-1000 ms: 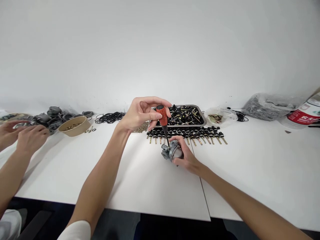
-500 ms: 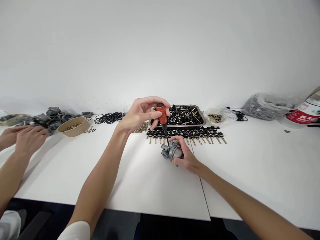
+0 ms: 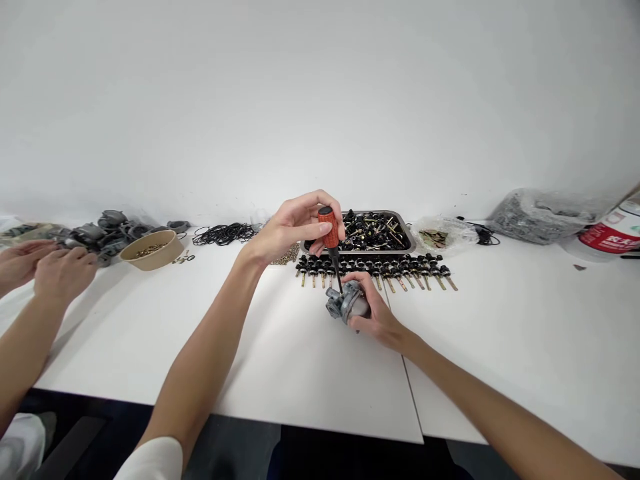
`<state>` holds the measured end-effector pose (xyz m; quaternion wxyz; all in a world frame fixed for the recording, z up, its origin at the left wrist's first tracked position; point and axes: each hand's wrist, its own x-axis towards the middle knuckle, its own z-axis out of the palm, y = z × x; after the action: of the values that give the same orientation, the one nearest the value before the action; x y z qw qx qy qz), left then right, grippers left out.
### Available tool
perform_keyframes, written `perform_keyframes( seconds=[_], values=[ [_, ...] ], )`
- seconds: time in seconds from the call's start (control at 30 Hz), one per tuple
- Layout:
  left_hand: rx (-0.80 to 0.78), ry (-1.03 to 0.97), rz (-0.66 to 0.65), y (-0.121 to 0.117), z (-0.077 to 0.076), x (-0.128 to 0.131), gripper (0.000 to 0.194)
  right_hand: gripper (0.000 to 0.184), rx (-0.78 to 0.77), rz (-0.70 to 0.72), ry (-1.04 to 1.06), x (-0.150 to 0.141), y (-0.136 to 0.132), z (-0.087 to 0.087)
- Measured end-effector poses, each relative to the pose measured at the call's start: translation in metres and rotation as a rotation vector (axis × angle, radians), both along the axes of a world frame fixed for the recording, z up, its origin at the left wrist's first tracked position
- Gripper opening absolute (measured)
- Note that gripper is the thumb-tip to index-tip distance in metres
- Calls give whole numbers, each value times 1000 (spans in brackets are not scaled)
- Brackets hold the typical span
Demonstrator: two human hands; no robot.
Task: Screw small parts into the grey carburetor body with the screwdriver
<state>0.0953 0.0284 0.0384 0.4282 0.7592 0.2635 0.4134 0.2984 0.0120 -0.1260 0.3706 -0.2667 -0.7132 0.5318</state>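
Screwdriver (image 3: 328, 228) in my left hand (image 3: 287, 230): I pinch its red handle between thumb and fingers, and it leans a little to my left. My right hand (image 3: 379, 325) is curled round a grey metal part (image 3: 349, 305), and the tip meets the part there; I can't tell whether the part rests on the surface (image 3: 310, 367) or sits just above it. Since half a second ago my lower left fingers have drawn in closer to the handle, while tip and part stay together. I take that as a small twist of the tool, with the turning seemingly under way.

Counting outward: one screwdriver, one part held. Beyond lie one row of black-capped pieces (image 3: 400, 267), overlapping too much to count, and one tray (image 3: 407, 235) holding many more. Leftward: one heap of tiny brass pieces (image 3: 286, 255), one tangle of black rings (image 3: 223, 234), one bowl (image 3: 157, 255), one pile of grey parts (image 3: 100, 235), a co-worker's two hands (image 3: 65, 275). Rightward: two plastic bags (image 3: 530, 217), one jug (image 3: 607, 233).
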Motion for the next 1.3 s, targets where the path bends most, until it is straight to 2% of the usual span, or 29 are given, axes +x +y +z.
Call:
perform_keyframes(
  seconds=[0.17, 0.3, 0.43, 0.53, 0.67, 0.77, 0.87, 0.97, 1.13, 1.3],
  values=[
    [49, -54, 93, 5, -8, 1, 29, 62, 15, -2, -1, 0, 0, 1],
    [40, 3, 95, -3, 0, -4, 46, 63, 13, 0, -10, -1, 0, 2],
    [50, 34, 96, -10, 8, -3, 33, 63, 18, -13, -13, 0, 0, 2],
    [69, -5, 123, -7, 4, 2, 26, 64, 25, -25, -17, 0, 0, 1],
    [89, -90, 202, -1, -2, 3, 30, 63, 37, -23, -18, 0, 1, 0],
    [69, -70, 194, -3, 2, -1, 35, 63, 45, -20, -21, 0, 1, 0],
    [67, -35, 173, -6, 6, -2, 25, 62, 30, -15, -23, 0, 1, 1],
    [60, -24, 169, -4, 3, 0, 20, 61, 38, -15, -18, 1, 1, 2],
    [92, -73, 243, 3, -5, 1, 26, 62, 56, -23, -34, 1, 1, 1],
    [108, -25, 304, -3, 3, -2, 17, 63, 31, -21, -33, 1, 1, 0]
  ],
)
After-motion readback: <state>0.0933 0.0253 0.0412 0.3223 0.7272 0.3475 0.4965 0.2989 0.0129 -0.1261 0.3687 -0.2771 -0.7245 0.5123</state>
